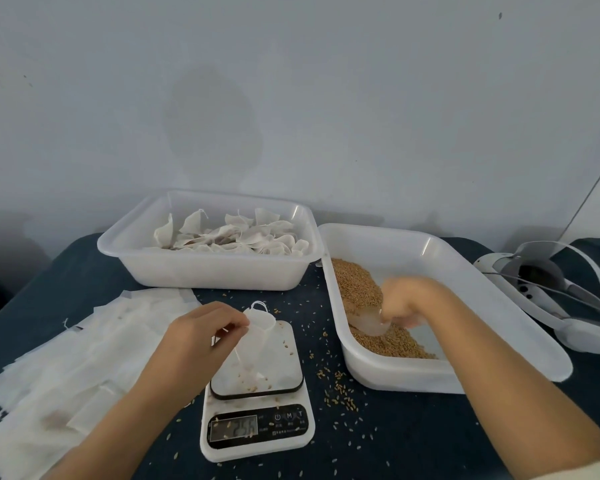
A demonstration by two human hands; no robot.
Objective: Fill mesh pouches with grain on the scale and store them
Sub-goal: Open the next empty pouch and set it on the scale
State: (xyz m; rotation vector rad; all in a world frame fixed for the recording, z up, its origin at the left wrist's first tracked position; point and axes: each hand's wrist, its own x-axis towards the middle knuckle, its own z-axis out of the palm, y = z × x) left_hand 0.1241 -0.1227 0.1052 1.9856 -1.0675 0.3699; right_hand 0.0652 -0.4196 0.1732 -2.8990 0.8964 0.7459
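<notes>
The left hand point(201, 332) pinches the rim of a mesh pouch point(257, 344) between thumb and fingers, holding it upright over the scale point(257, 410); the pouch's long axis runs vertically, mouth up, base on the platform. The right hand point(404, 301) is in the grain tray point(465, 271) on the right, fingers curled around a translucent scoop point(371, 323) dipped into the grain point(355, 285). Filled pouches point(236, 237) lie in the rear tray point(208, 268), and flat empty pouches point(84, 358) lie on the counter point(413, 438) at left.

White scale point(257, 410) and tubs point(208, 268), golden-brown grain point(357, 285), on a dark navy cloth point(395, 431) speckled with grains.
</notes>
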